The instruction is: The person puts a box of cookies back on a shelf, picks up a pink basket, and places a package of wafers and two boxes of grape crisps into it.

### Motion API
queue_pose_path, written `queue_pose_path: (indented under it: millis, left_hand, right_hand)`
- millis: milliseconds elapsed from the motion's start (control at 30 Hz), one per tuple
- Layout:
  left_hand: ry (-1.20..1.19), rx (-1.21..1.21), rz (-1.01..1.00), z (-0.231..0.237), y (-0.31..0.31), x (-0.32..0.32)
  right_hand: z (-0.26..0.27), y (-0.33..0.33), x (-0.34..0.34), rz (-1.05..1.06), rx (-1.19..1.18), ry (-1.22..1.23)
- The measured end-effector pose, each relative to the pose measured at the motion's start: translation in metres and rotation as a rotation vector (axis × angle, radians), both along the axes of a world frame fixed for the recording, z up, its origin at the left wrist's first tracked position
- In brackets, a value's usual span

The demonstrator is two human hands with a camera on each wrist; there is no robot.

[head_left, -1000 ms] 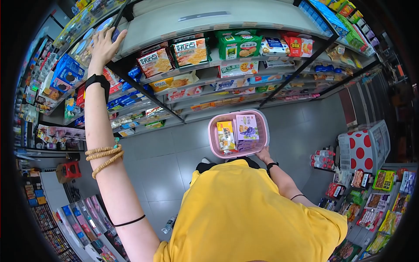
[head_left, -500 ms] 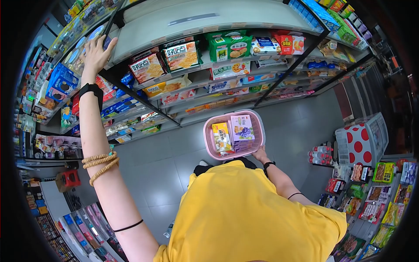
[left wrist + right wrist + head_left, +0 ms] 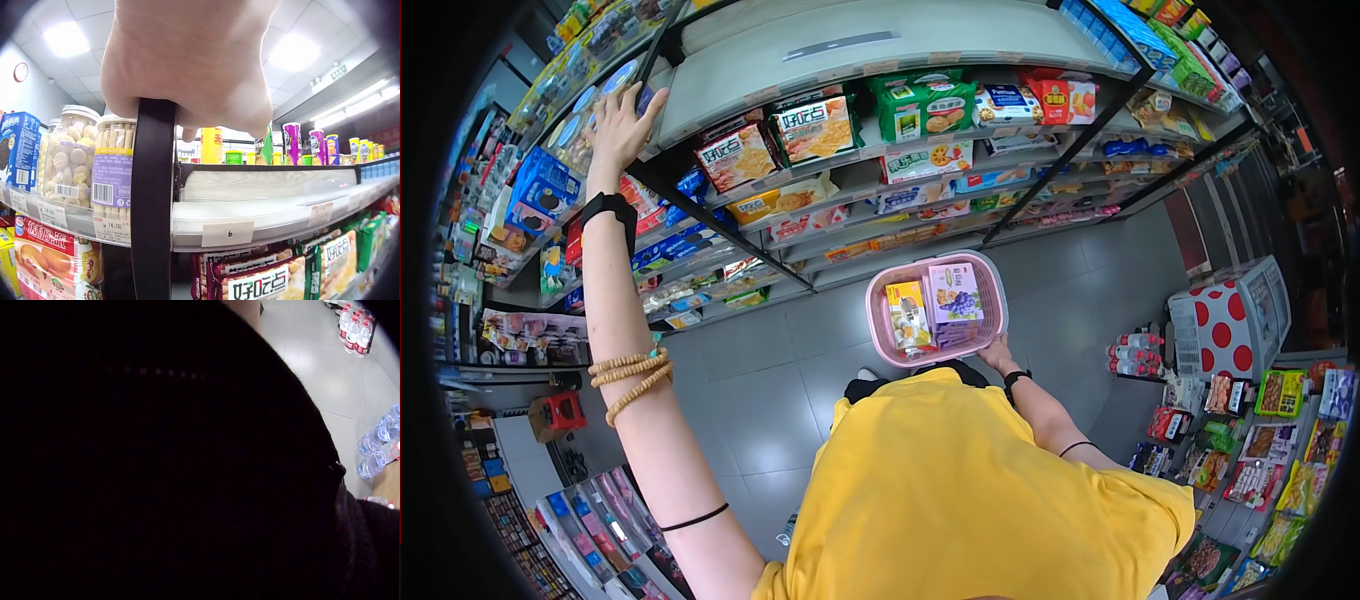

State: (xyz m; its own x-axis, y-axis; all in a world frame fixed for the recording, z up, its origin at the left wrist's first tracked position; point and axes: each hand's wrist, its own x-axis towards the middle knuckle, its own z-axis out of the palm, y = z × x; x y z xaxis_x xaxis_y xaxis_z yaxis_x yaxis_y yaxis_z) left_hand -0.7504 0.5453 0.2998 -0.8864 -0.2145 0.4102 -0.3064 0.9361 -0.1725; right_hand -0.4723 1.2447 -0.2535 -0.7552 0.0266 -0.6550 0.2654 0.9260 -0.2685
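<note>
My left hand (image 3: pixel 622 135) rests with spread fingers on top of the black shelf post (image 3: pixel 154 200), beside jars of snacks (image 3: pixel 70 156). At the rim of a pink basket (image 3: pixel 884 336) is my right hand (image 3: pixel 997 353), its fingers partly hidden by the basket. The basket holds a yellow box (image 3: pixel 908 314) and a purple box with grapes on it (image 3: pixel 956 293). Dark cloth fills most of the right wrist view, and that view does not show the fingers.
Shelves of packaged biscuits (image 3: pixel 815 128) run across the front. Blue boxes (image 3: pixel 546 192) stand at the left. At the right are a red-dotted white container (image 3: pixel 1223 335), bottles (image 3: pixel 1135 355) and a rack of snacks (image 3: pixel 1266 443). Grey floor tiles (image 3: pixel 775 395) lie below.
Compared with a second ago, the head view has shifted, so shelves and basket appear slightly farther left. My left hand stays on the post and my right hand at the basket.
</note>
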Motion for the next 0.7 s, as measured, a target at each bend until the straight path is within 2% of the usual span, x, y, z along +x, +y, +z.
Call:
queue_pose_path:
  millis: [133,267,333,467,700]
  left_hand:
    - [-0.001,0.015,-0.001,0.0,0.0,0.001]
    - [-0.006,-0.001,-0.003,-0.002,-0.001,0.0]
    - [-0.014,-0.004,0.015,0.001,0.001,0.0]
    - [-0.011,-0.018,0.027,0.0,0.0,-0.001]
    - [0.002,0.019,0.005,0.003,0.005,0.003]
  right_hand:
    - [-0.005,0.001,-0.001,0.04,0.011,-0.007]
    - [-0.013,0.003,0.006,-0.013,0.016,0.035]
    - [-0.033,0.009,0.004,0.019,-0.009,0.094]
    - [-0.001,0.003,-0.003,0.057,-0.014,-0.024]
    - [-0.002,0.003,0.002,0.002,-0.01,-0.009]
